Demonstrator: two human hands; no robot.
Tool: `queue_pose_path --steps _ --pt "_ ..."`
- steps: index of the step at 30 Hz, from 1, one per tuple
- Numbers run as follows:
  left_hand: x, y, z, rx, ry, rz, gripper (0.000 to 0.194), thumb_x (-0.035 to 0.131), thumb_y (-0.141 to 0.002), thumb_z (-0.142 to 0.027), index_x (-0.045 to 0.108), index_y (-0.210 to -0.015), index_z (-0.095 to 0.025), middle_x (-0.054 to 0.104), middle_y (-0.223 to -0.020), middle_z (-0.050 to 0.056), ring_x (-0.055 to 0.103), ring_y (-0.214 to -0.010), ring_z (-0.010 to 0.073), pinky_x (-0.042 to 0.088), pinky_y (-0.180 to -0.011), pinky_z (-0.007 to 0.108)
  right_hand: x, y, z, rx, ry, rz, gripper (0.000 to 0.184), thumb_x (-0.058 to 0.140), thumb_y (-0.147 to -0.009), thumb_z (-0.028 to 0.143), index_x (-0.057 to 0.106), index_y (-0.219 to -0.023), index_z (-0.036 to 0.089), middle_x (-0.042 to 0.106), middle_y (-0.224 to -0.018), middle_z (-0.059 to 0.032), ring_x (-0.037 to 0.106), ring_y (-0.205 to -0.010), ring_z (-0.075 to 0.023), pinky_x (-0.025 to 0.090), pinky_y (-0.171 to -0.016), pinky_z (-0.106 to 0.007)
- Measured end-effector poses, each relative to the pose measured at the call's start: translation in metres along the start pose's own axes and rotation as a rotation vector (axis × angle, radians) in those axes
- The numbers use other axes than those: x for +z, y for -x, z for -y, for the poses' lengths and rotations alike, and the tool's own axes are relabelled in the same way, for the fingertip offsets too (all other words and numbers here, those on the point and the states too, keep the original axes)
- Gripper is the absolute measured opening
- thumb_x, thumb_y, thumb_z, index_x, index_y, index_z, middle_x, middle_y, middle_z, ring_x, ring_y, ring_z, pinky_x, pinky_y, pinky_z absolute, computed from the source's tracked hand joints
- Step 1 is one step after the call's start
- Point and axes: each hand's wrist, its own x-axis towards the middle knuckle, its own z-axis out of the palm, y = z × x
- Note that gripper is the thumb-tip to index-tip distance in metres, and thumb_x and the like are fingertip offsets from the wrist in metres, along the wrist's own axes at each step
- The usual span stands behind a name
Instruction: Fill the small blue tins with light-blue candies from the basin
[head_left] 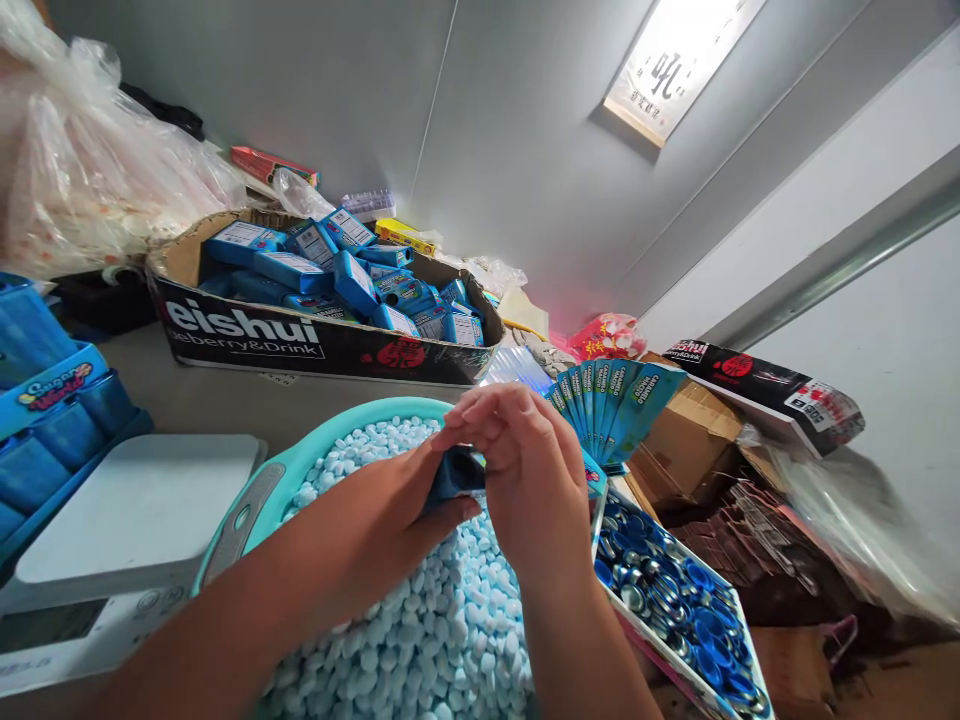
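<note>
Over a turquoise basin [345, 425] full of pale blue candies [405, 640], my left hand [401, 505] is wrapped round a small blue container [457, 475]. Its dark upper end faces me, and most of its body is hidden by my fingers. My right hand [529, 460] curls over the top of this container, fingers pressed together and touching the left fingertips. Whatever the right hand has inside, if anything, is out of sight.
A white scale [142, 510] and blue display packs [60, 430] stand at the left. Behind the basin is a carton [247, 335] of blue boxes. Flat blue cartons [615, 400] fan out at the right, above a box of blue and silver caps [675, 600].
</note>
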Motion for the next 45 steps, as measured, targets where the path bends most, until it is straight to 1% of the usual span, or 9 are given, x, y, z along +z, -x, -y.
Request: queue_pose_path --steps 10,13,16,20,23,27,30,34,45 --pt "-0.005 0.004 -0.003 -0.058 -0.068 -0.067 0.044 0.051 -0.098 -0.059 0.061 -0.124 -0.026 0.076 -0.105 0.007 0.07 -0.095 0.0306 0.052 -0.077 0.037 -0.039 0.05 -0.003 -0.386 0.357 -0.307 0.027 0.056 -0.101 0.02 0.069 -0.077 0.021 0.063 -0.077 -0.0002 0.06 -0.078 -0.0147 0.046 -0.072 -0.029" --pt "-0.005 0.004 -0.003 -0.038 -0.016 -0.18 0.046 0.053 -0.098 -0.059 0.06 -0.129 -0.026 0.076 -0.105 0.006 0.071 -0.096 0.0286 0.052 -0.079 0.037 -0.049 0.077 -0.001 -0.32 0.418 0.087 0.025 0.049 -0.105 0.03 0.065 -0.087 0.022 0.063 -0.077 -0.0012 0.062 -0.073 -0.0158 0.051 -0.066 -0.029" --pt "-0.005 0.002 0.0 0.011 0.104 -0.359 0.049 0.056 -0.097 -0.063 0.057 -0.134 -0.03 0.075 -0.116 0.003 0.071 -0.105 0.0255 0.053 -0.086 0.035 -0.049 0.084 -0.001 -0.308 0.853 0.531 0.022 0.064 -0.098 0.043 0.068 -0.107 0.023 0.074 -0.106 -0.0095 0.071 -0.097 -0.0244 0.06 -0.082 -0.039" --pt "-0.006 -0.001 0.007 0.02 0.228 -0.528 0.048 0.064 -0.094 -0.06 0.056 -0.134 -0.033 0.075 -0.119 -0.001 0.071 -0.11 0.0224 0.055 -0.089 0.032 -0.035 0.078 -0.02 -0.25 1.288 0.746 0.085 0.077 -0.078 0.066 0.053 -0.147 0.022 0.05 -0.155 -0.0265 0.051 -0.141 -0.046 0.053 -0.103 -0.062" --pt "-0.008 -0.002 0.007 0.047 0.319 -0.578 0.046 0.068 -0.094 -0.055 0.059 -0.131 -0.03 0.075 -0.119 0.0 0.07 -0.114 0.0231 0.056 -0.092 0.031 -0.024 0.076 -0.038 -0.145 1.373 0.809 0.1 0.079 -0.07 0.071 0.045 -0.154 0.028 0.039 -0.163 -0.026 0.038 -0.149 -0.052 0.045 -0.107 -0.071" --pt "-0.008 -0.001 0.003 0.09 0.416 -0.609 0.044 0.071 -0.093 -0.052 0.061 -0.128 -0.028 0.075 -0.121 0.002 0.071 -0.111 0.0227 0.058 -0.092 0.031 -0.021 0.082 -0.047 -0.23 1.401 0.818 0.075 0.077 -0.075 0.067 0.057 -0.14 0.033 0.043 -0.161 -0.0182 0.043 -0.144 -0.0464 0.044 -0.107 -0.066" --pt "-0.007 -0.001 0.003 0.108 0.392 -0.606 0.045 0.072 -0.093 -0.051 0.061 -0.13 -0.028 0.074 -0.122 0.001 0.071 -0.112 0.0223 0.057 -0.093 0.03 -0.022 0.087 -0.047 -0.378 1.378 0.869 0.057 0.073 -0.079 0.067 0.063 -0.123 0.032 0.064 -0.124 -0.0119 0.058 -0.113 -0.0364 0.051 -0.091 -0.053" --pt "-0.008 -0.003 0.007 0.1 0.33 -0.563 0.043 0.07 -0.094 -0.051 0.061 -0.13 -0.029 0.074 -0.121 0.0 0.07 -0.112 0.0211 0.055 -0.095 0.029 -0.02 0.089 -0.05 -0.518 1.35 0.874 0.043 0.065 -0.085 0.069 0.062 -0.099 0.029 0.06 -0.092 -0.0042 0.052 -0.085 -0.0254 0.043 -0.073 -0.038" --pt "-0.007 0.002 -0.001 0.083 0.344 -0.392 0.051 0.071 -0.09 -0.057 0.061 -0.13 -0.026 0.075 -0.115 0.003 0.073 -0.1 0.0226 0.057 -0.082 0.031 -0.02 0.092 -0.043 -0.46 1.228 0.641 0.011 0.058 -0.094 0.029 0.069 -0.096 0.027 0.059 -0.075 -0.0009 0.052 -0.07 -0.0188 0.036 -0.062 -0.032"
